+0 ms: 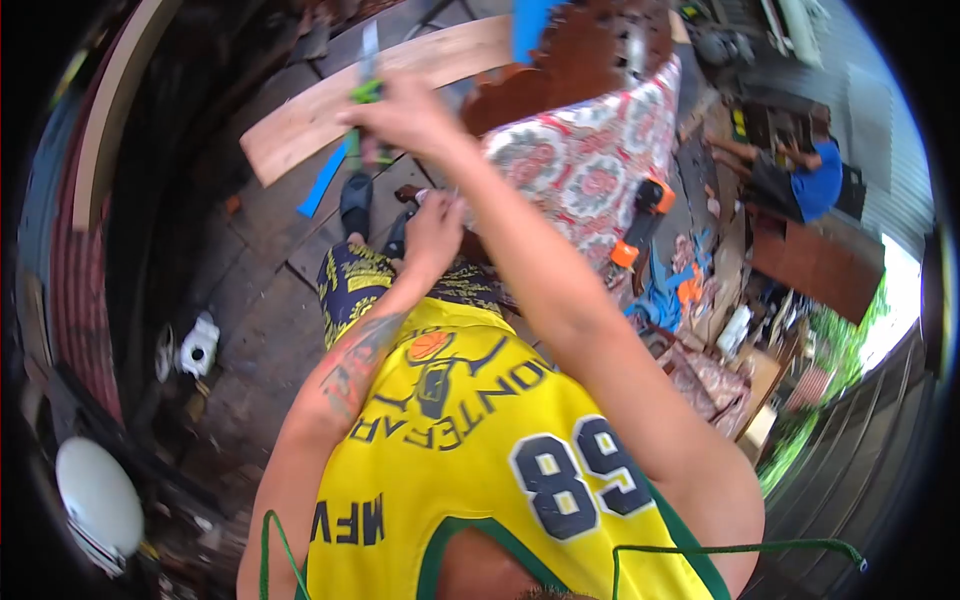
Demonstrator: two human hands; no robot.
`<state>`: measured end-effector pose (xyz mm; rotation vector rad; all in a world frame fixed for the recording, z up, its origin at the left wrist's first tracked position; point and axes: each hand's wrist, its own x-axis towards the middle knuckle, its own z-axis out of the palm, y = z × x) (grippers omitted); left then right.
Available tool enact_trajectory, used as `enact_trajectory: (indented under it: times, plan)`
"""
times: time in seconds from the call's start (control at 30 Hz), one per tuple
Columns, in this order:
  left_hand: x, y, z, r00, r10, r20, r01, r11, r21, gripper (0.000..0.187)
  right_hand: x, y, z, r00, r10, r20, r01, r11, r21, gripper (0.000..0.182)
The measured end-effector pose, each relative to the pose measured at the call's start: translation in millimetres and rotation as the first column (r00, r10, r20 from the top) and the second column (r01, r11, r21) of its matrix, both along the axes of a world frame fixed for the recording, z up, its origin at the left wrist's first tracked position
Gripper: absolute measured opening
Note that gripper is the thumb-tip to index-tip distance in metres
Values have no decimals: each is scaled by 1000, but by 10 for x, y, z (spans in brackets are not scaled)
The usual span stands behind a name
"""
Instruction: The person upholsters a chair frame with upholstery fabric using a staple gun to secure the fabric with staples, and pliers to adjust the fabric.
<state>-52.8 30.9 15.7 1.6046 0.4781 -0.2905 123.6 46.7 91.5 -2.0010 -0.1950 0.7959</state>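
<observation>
The view looks straight down over a person in a yellow jersey (470,450) standing on a floor of dark, worn planks (260,290). The right hand (405,115) is raised out in front, its fingers closed around a tool with a green grip (365,92) and a thin grey blade that points up and away. That tool sits over the pale wooden board (330,105), which lies slanted across the floor planks; whether the tool touches the board cannot be told. The left hand (435,235) is lower and closer to the body, near the knees, fingers curled; something small and pale shows at its fingertips, too blurred to name, so what it holds cannot be told.

A blue strip (322,180) lies on the floor just below the board, near a dark shoe (355,200). Right of the arms is a surface draped in a red and white floral cloth (590,165), with a carved brown wooden piece (580,55) above it. An orange and black power tool (645,215) rests at the cloth's lower edge.

Further right, another person in a blue shirt (815,180) bends over a cluttered workspace beside a brown wooden panel (815,265). Scraps of fabric and wood litter the ground between. A white rounded object (98,505) and a small white container (198,348) sit at the left, and green plants show past a dark fence at the lower right.
</observation>
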Motion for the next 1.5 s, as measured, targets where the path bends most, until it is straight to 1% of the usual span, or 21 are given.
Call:
enact_trajectory:
  times: [0.1, 0.13, 0.2, 0.33, 0.43, 0.5, 0.63, 0.7, 0.9, 0.93, 0.97, 1.0, 1.07, 1.13, 1.17, 1.23, 1.27, 1.33, 1.4, 1.47, 1.5]
  plan:
    - [-416, 325, -113, 964, -266, -16, 266, 963, 39, 32, -93, 365, -438, 875, -291, 386, 308, 951, 18, 42]
    - [-413, 461, 75, 918, -339, -204, 344, 939, -9, 35, -131, 414, -426, 866, -287, 411, 341, 938, -64, 47]
    - [-589, 631, -20, 941, -332, -66, 333, 943, -1, 36, -185, 451, -124, 909, -286, 304, 356, 911, -207, 50]
    - [-284, 780, 237, 889, -389, -241, 414, 908, 63, 40, -192, 425, -160, 928, -249, 277, 321, 912, -255, 53]
    - [-171, 752, -13, 904, -361, -230, 390, 916, 94, 35, -146, 469, -282, 932, -174, 316, 280, 903, -326, 54]
    - [-337, 767, -939, 929, -369, -34, 349, 902, -255, 27, -88, 419, -262, 937, -107, 331, 235, 897, -373, 55]
    - [360, 438, 16, 978, -209, 0, 204, 958, -199, 25, -87, 341, -211, 929, 11, 371, 165, 883, -439, 55]
    - [563, 242, 255, 995, -10, -100, -14, 971, -238, 32, -240, 210, -109, 924, 31, 381, 146, 892, -428, 55]
    - [747, 63, 451, 991, 92, -101, -110, 975, -191, 34, -1046, -1197, 658, 562, -136, 816, 236, 972, 0, 32]
    - [788, 28, 484, 989, 114, -94, -130, 974, -183, 35, -1180, -1539, 699, 670, -59, 740, 220, 968, -121, 26]
    - [817, -28, 504, 974, 186, -126, -199, 975, -95, 36, -1304, -1857, 608, 577, -136, 805, 299, 953, -54, 21]
    - [823, -60, 502, 975, 188, -119, -200, 975, -95, 36, -1412, -2217, 540, 480, -2, 877, 314, 934, -170, 14]
    - [813, -76, 438, 970, 244, -1, -242, 964, -113, 36, -1654, -2929, 459, 553, 66, 831, 388, 862, -326, 14]
    - [854, -73, 385, 969, 246, 36, -241, 966, -96, 34, -1862, -3413, 467, 569, -246, 784, 633, 740, -227, 17]
    - [871, -105, 412, 962, 240, 132, -259, 953, 158, 34, -1935, -3646, 439, 572, -349, 742, 710, 664, -235, 20]
    - [890, -196, 607, 976, 92, 197, -201, 721, 663, 44, -2039, -3980, 417, 518, -509, 688, 823, 517, -237, 25]
    - [939, -252, 714, 976, 56, 208, -183, 725, 664, 44, -2066, -4119, 402, 470, -560, 682, 864, 450, -225, 27]
    - [1056, -350, 862, 700, -478, 531, -228, 555, 800, 55, -2069, -4391, 222, 384, -666, 640, 912, 382, -149, 30]
    - [1288, -380, 898, 504, -793, 342, -101, 339, 935, 63, -2006, -4629, 5, 323, -595, 736, 935, 321, -150, 32]
    - [1426, -445, 846, 445, -893, 74, -21, 72, 997, 69, -1874, -4783, -92, 253, -624, 739, 955, 282, -90, 33]
    - [1434, -473, 795, 424, -903, 68, -28, 62, 998, 69, -1798, -4782, -85, 205, -578, 790, 951, 308, -21, 37]
